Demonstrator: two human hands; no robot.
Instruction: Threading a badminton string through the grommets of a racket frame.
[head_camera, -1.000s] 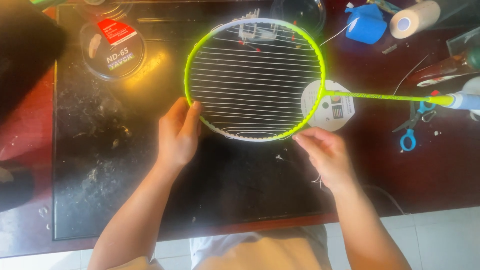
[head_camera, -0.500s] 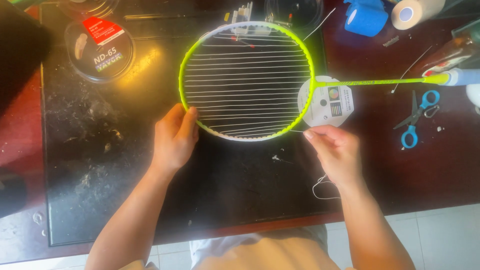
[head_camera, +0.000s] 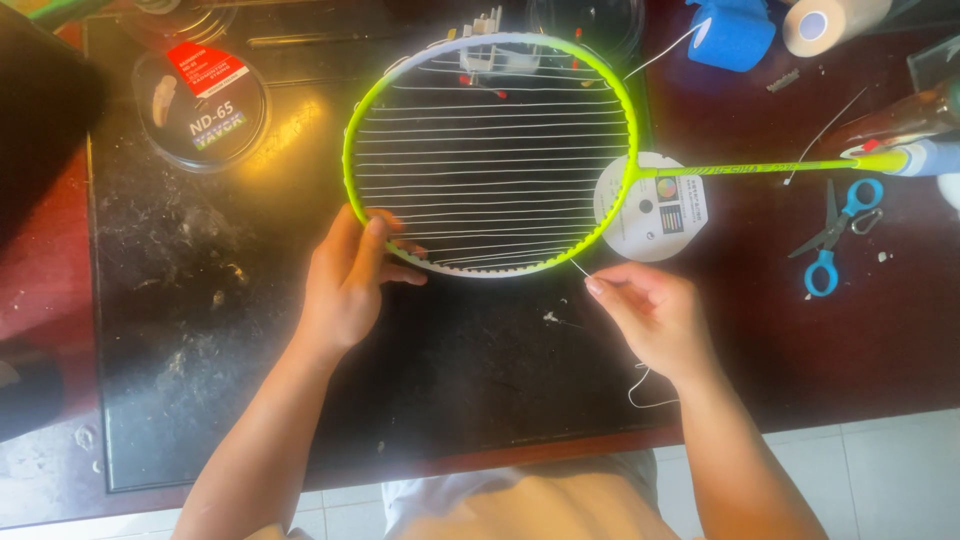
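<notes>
Since a second ago, the racket frame (head_camera: 490, 155) stays gripped by the left hand (head_camera: 350, 280); the white string (head_camera: 578, 268) beside it is now pinched in the right hand's (head_camera: 650, 310) fingers, so threading appears underway.

1. One neon-yellow badminton racket (head_camera: 420, 90) with white strings, its frame between the two hands.
2. One round clear string reel case (head_camera: 200, 105), beyond the left hand (head_camera: 345, 285).
3. One white round disc (head_camera: 655, 210), just beyond the right hand (head_camera: 655, 315).
4. One pair of blue-handled scissors (head_camera: 835, 240), right of that hand.
5. Two tape rolls far beyond it: one blue (head_camera: 730, 30), one tan (head_camera: 825, 22).
</notes>
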